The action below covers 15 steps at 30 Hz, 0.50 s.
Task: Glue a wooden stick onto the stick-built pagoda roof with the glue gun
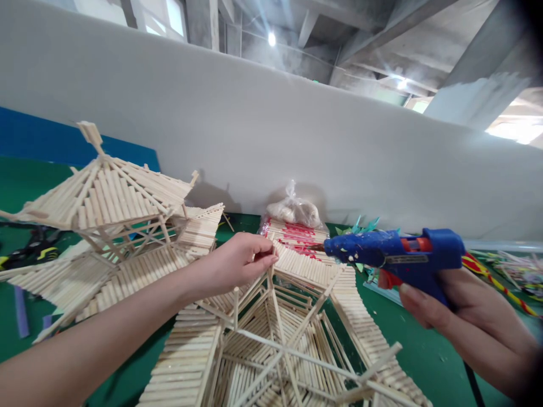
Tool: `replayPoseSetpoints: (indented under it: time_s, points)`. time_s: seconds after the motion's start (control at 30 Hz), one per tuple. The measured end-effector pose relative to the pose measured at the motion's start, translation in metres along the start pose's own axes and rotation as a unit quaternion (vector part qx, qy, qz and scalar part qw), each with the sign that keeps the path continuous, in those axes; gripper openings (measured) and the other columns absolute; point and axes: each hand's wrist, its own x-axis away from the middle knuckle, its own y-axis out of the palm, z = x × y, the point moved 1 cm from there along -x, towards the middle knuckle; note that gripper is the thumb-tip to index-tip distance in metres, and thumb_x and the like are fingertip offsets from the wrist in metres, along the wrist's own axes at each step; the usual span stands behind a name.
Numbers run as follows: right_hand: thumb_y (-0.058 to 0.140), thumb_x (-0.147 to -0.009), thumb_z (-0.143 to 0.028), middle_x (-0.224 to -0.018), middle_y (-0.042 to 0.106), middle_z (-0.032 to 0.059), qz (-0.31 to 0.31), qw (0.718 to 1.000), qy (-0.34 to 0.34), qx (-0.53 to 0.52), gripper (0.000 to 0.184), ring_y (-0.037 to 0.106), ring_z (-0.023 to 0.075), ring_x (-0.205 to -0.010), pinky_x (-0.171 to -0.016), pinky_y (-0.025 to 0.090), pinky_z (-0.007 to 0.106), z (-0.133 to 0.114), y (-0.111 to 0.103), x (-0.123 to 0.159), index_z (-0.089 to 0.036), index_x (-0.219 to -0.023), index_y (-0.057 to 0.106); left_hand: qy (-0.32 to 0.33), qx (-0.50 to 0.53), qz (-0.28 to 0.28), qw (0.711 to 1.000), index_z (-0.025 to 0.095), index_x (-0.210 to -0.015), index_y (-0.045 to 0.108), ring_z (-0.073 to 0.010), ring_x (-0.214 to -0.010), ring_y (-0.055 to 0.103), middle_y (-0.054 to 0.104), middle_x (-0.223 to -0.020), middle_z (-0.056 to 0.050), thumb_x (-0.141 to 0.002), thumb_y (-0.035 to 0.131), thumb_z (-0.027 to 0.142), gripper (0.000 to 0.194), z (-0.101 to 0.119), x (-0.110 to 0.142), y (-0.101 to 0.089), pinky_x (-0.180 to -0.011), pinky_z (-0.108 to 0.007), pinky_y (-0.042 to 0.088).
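A hexagonal model frame of pale wooden sticks (pixel 254 340) lies in front of me, with slatted roof-like panels around its rim and crossed sticks over its open middle. At its far corner my left hand (pixel 250 260) is closed, thumb and fingertips pinching a short wooden stick (pixel 274 242), mostly hidden by the fingers. My right hand (pixel 466 311) grips a blue hot glue gun (pixel 382 247), one finger at its orange-red trigger. The gun's nozzle points left, a little to the right of my left fingertips and apart from them.
A finished-looking stick pavilion (pixel 114 195) stands at left. Behind the frame lie a packet of sticks (pixel 292 234) and a knotted clear plastic bag (pixel 294 210). Dark tools with yellow parts (pixel 46 254) rest far left. A white partition (pixel 237 130) rises behind the green table (pixel 424 350).
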Motion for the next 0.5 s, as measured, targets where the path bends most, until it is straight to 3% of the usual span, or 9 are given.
replayPoseSetpoints:
  time_s: [0.1, 0.2, 0.5]
  points:
    - [0.051, -0.081, -0.039, -0.071, 0.066, -0.0048, -0.012, 1.0, 0.003, 0.001, 0.017, 0.056, 0.0119, -0.045, -0.034, 0.044, 0.017, 0.0012, 0.001, -0.0006, -0.035, -0.094, 0.06, 0.003, -0.003, -0.004, 1.0, 0.017, -0.059, 0.048, -0.0116, -0.055, 0.035, 0.04, -0.056, 0.003, -0.083, 0.04, 0.024, 0.027, 0.0004, -0.0004, 0.0001, -0.051, -0.024, 0.027]
    - [0.05, -0.082, -0.037, -0.073, 0.065, -0.0054, -0.013, 1.0, 0.001, 0.006, 0.016, 0.059, 0.0127, -0.054, -0.041, 0.047, 0.017, 0.0024, 0.0003, -0.0004, -0.036, -0.095, 0.059, 0.008, -0.007, -0.01, 1.0, 0.016, -0.06, 0.049, -0.0117, -0.055, 0.037, 0.042, -0.057, 0.002, -0.083, 0.04, 0.023, 0.026, 0.0026, -0.002, -0.0006, -0.051, -0.024, 0.028]
    - [0.049, -0.082, -0.04, -0.072, 0.064, -0.003, -0.024, 0.999, 0.018, 0.013, 0.015, 0.058, 0.0146, -0.056, -0.045, 0.05, 0.02, 0.0056, 0.0014, 0.0054, -0.03, -0.087, 0.059, 0.02, -0.018, -0.009, 1.0, 0.018, -0.058, 0.043, -0.0116, -0.054, 0.034, 0.04, -0.057, 0.003, -0.083, 0.04, 0.021, 0.026, 0.002, -0.004, 0.0008, -0.051, -0.025, 0.026]
